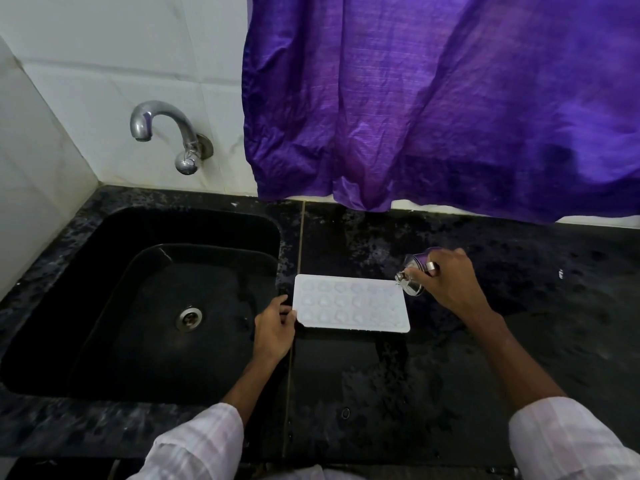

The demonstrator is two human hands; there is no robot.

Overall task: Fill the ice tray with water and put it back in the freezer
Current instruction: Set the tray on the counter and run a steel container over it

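Observation:
A white ice tray (349, 303) with several heart-shaped cavities lies flat on the black counter (450, 393), just right of the sink. My left hand (275, 329) holds the tray's near left corner. My right hand (450, 284) grips a shiny steel cup (414, 275), tilted with its mouth over the tray's far right corner. Water at the cup's lip is hard to make out. No freezer is in view.
A black sink (104, 271) with a steel drain (188, 317) fills the left. A chrome tap (166, 133) juts from the white tiled wall above it. A purple curtain (433, 98) hangs down to the counter's back edge. The counter looks wet.

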